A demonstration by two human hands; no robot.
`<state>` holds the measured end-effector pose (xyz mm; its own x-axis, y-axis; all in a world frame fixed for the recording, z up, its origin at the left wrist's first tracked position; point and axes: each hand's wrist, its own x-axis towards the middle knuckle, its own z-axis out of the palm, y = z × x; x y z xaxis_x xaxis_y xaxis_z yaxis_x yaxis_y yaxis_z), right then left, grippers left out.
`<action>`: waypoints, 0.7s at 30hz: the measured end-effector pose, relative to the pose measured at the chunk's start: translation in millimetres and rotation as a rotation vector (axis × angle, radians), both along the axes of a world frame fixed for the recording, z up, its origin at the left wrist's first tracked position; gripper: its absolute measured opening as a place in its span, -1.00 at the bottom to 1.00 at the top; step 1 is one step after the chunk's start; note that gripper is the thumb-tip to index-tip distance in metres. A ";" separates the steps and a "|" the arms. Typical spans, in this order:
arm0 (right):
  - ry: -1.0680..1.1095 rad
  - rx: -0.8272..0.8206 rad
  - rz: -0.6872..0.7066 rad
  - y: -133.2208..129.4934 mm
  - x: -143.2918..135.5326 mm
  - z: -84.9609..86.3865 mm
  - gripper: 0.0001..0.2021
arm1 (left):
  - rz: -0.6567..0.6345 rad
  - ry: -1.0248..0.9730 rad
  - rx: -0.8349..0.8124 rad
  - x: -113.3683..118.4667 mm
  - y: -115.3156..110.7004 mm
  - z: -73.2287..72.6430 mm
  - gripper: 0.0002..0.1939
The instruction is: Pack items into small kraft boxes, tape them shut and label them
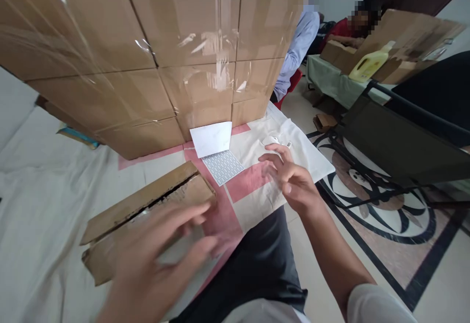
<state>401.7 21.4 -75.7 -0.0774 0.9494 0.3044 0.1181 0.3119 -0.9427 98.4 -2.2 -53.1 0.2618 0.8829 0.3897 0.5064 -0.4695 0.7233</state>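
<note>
My left hand (157,259) is in the foreground, blurred, with its fingers apart and nothing in them. It hovers over the near end of a long, worn cardboard box (147,210) and hides part of it. My right hand (297,181) is raised above the right side of the table, fingers loosely bent and spread, holding nothing I can see. Between the hands lies a white sheet with a grid of key-like outlines (222,166). A blank white sheet (212,138) tilts up behind it. Just beyond my right fingers is a small white cable (282,142).
Taped cardboard boxes (198,44) form a wall at the table's back. A person in a light blue sleeve (303,34) is behind them. To the right are a dark folding chair (404,142) and another table with a yellow jug (370,63), boxes and a seated person.
</note>
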 end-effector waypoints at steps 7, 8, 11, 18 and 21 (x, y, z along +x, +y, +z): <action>-0.087 0.129 0.205 -29.4 -48.2 8.3 -0.71 | -0.208 -0.391 -0.297 69.5 3.5 -5.5 -0.70; -0.136 0.122 0.160 -32.2 -51.6 7.3 -0.75 | -0.172 -0.374 -0.227 66.7 2.6 -7.1 -0.69; -0.334 0.059 -0.019 -38.8 -62.4 3.5 -0.84 | -0.043 -0.223 0.112 54.4 -5.6 -17.9 -0.77; -0.609 0.159 -0.183 -24.6 -79.0 2.9 -0.83 | 0.104 -0.022 0.468 11.2 -31.7 -34.3 -0.81; -0.629 0.177 -0.384 2.8 -68.4 6.5 -0.46 | 0.272 -0.105 0.347 -27.5 -38.7 -17.0 -0.84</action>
